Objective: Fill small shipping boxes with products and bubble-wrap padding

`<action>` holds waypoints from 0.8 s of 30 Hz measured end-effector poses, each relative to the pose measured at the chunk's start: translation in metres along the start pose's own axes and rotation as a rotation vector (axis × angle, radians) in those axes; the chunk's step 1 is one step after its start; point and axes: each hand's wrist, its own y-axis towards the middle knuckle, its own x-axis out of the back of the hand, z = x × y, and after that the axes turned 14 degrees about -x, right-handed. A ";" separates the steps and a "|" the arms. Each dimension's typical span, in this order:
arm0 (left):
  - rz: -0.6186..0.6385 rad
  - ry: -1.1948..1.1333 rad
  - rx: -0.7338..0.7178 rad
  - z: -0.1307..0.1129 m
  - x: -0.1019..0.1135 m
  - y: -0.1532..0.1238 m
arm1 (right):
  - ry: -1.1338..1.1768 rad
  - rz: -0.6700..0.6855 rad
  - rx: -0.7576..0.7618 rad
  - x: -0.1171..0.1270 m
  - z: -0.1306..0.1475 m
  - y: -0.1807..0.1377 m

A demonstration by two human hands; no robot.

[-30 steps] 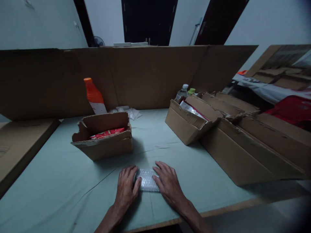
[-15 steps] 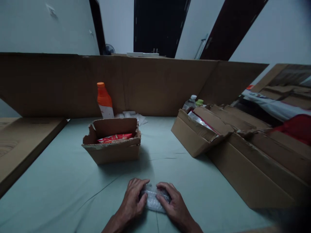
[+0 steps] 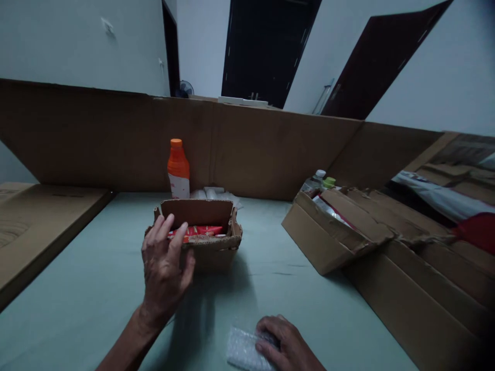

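My left hand [image 3: 164,268] is raised with its fingers stretched out, right in front of a small open cardboard box [image 3: 211,247] that holds red packets [image 3: 197,232]. Its fingertips reach the box's near left rim. My right hand [image 3: 284,344] rests low near the table's front edge, fingers curled over a small bubble-wrapped bundle [image 3: 243,351] lying on the pale green table [image 3: 96,288].
An orange bottle [image 3: 178,170] stands behind the small box against a tall cardboard wall [image 3: 251,149]. Larger torn cardboard boxes [image 3: 348,232] with packets and bottle tops fill the right side. A flat cardboard sheet [image 3: 34,216] lies at the left.
My left hand has left the bubble-wrapped bundle and risen forward to the small box. My right hand stays on the bundle. The view has tilted up.
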 end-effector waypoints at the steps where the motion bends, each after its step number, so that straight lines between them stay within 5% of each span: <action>1: 0.015 0.021 -0.006 0.006 -0.001 0.002 | 0.007 0.014 0.001 0.006 0.001 0.000; 4: 0.051 0.010 -0.037 0.010 -0.002 -0.007 | 0.070 0.000 0.019 0.038 0.010 0.000; 7: 0.012 0.005 -0.034 0.001 0.004 -0.023 | 0.223 -0.208 0.067 0.084 0.033 0.001; 10: -0.009 -0.002 -0.028 -0.005 0.009 -0.036 | 0.370 -0.460 0.208 0.123 0.074 0.013; 13: -0.020 -0.025 -0.038 -0.005 0.009 -0.045 | 0.270 -0.535 0.362 0.138 0.128 0.042; 20: -0.041 -0.083 -0.019 -0.004 0.008 -0.052 | -0.534 -0.011 0.498 0.103 0.212 0.126; 24: -0.053 -0.107 0.043 -0.007 0.007 -0.052 | -0.877 0.026 0.398 0.081 0.219 0.146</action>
